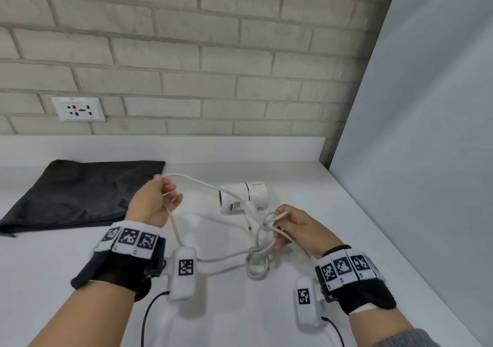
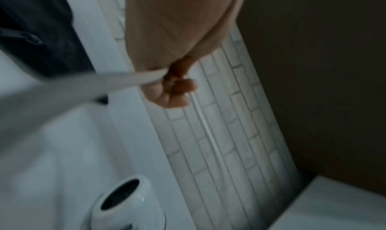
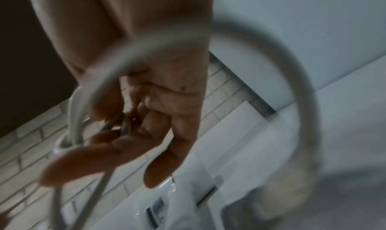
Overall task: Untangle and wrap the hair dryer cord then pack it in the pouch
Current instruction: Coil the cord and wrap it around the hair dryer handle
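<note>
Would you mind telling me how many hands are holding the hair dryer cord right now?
2. The left hand grips the cord near the black pouch; the right hand pinches a loop beside the hair dryer.

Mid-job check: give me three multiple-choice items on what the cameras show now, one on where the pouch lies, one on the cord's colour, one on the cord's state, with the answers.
1. Where does the pouch lie?
A. On the counter, left of the hair dryer
B. On top of the hair dryer
C. In the right hand

2. What colour is the cord?
A. Black
B. White
C. Red

3. What state is the cord in?
A. Wrapped neatly round the dryer
B. Packed in the pouch
C. Looped and tangled, held by both hands

Answers:
1 A: the head view shows the dark pouch flat on the counter, left of the dryer.
2 B: the cord is white along its whole visible run.
3 C: the left hand grips one stretch, the right hand pinches another, and loops cross on the counter between them.
</note>
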Tool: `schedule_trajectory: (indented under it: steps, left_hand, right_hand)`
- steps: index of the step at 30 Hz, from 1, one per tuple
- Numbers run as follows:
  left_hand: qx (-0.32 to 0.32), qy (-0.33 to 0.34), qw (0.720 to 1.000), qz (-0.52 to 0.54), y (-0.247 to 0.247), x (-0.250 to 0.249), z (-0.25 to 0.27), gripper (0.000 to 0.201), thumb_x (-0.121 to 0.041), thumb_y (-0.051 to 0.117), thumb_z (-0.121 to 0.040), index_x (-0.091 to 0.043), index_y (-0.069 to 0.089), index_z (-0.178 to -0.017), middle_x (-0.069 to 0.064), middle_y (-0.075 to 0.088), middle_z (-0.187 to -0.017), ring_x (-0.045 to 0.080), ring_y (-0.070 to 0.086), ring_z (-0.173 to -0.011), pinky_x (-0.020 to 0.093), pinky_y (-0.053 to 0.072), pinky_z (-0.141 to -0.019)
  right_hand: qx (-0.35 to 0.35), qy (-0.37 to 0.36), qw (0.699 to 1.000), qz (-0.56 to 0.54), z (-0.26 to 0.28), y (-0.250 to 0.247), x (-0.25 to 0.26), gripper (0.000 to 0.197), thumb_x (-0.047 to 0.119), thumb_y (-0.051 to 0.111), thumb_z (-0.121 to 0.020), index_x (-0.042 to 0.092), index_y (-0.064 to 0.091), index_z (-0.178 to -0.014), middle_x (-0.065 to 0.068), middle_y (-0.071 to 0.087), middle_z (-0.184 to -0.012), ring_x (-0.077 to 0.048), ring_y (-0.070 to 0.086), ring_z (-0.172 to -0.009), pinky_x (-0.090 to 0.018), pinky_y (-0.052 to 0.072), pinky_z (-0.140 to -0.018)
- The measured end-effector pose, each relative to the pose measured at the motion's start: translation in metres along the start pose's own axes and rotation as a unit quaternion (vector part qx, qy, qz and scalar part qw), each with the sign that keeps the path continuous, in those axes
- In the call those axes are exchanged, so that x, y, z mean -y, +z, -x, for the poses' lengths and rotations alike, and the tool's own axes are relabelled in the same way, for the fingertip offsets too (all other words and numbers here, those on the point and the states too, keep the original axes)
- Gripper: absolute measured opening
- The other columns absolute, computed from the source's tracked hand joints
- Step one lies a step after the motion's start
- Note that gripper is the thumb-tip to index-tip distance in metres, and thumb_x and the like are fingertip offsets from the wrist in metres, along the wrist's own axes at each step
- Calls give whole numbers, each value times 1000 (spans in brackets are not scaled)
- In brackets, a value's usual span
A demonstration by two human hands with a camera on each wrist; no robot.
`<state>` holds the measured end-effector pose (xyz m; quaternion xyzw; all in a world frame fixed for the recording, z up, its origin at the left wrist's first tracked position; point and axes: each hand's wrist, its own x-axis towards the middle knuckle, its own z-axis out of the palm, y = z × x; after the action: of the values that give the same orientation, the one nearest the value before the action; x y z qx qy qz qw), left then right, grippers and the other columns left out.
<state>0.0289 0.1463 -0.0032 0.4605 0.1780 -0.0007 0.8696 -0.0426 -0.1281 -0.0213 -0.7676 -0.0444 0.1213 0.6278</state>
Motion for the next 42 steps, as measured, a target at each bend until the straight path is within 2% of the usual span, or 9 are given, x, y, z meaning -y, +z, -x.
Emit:
schedule_trajectory:
  steps: [8,9,11,13,18,22,26,35,42]
  left_hand:
    - [-44,-27,939,-339,-12,4,8,37,-14,40,-95,-5,46,-60,10,51,-47,10,47,-26,24,42,-45]
    - [-37,-20,870,-491,-9,5,14,35,-14,45,-93,-3,50,-60,13,56,-60,15,57,-39,26,44,-49]
    - [-20,42,625,-779,-1,8,28,27,-23,50,-91,-1,59,-77,17,58,-94,26,63,-85,32,47,-70]
    - [9,147,535,-832,13,16,43,40,-36,51,-90,-4,57,-113,15,46,-126,30,48,-117,38,41,-94]
    - [327,207,686,-616,58,55,75,28,-35,56,-88,-17,65,-109,4,65,-115,19,61,-105,17,43,-82]
    - [290,155,837,-438,60,71,68,12,-21,60,-87,-19,65,-77,3,66,-77,14,64,-65,21,48,-64]
    - [243,71,908,-334,48,68,56,6,-16,60,-87,-13,62,-82,2,61,-78,10,67,-68,27,49,-65]
    - [192,91,910,-355,41,63,49,24,-25,67,-82,-2,63,-77,5,58,-75,13,52,-69,19,40,-64]
    - [237,104,884,-390,55,64,58,30,-22,56,-90,6,67,-89,8,61,-75,12,54,-66,13,42,-62]
  right_hand:
    - [-82,-19,996,12,-1,-14,4,24,5,42,-94,17,52,-75,-3,42,-60,-5,33,-44,-14,24,-39]
    - [-85,-24,996,30,-2,-13,7,24,6,43,-94,17,53,-75,-2,42,-60,-2,34,-42,-12,25,-38]
    - [-77,-34,995,59,-1,-9,13,21,9,45,-93,17,52,-75,-1,42,-60,1,35,-39,-11,26,-39]
    - [-65,-44,995,70,-1,-4,19,18,9,47,-93,16,52,-76,0,44,-58,1,36,-37,-10,26,-39]
    - [-31,-77,994,68,-3,14,28,20,3,45,-92,13,54,-77,12,59,-46,2,45,-37,-9,31,-40]
    - [-10,-87,992,90,-1,12,26,7,12,51,-92,10,56,-95,4,60,-68,0,45,-47,-11,34,-45]
    - [0,-58,991,122,5,-2,7,21,12,57,-88,25,54,-104,3,56,-85,-7,55,-60,-20,44,-52]
    - [-84,-45,982,162,17,-6,-5,21,28,48,-93,34,68,-97,9,50,-57,-9,45,-49,-18,40,-48]
    - [-198,-156,867,430,15,31,30,19,36,60,-84,20,68,-88,4,69,-82,-17,60,-79,-29,40,-62]
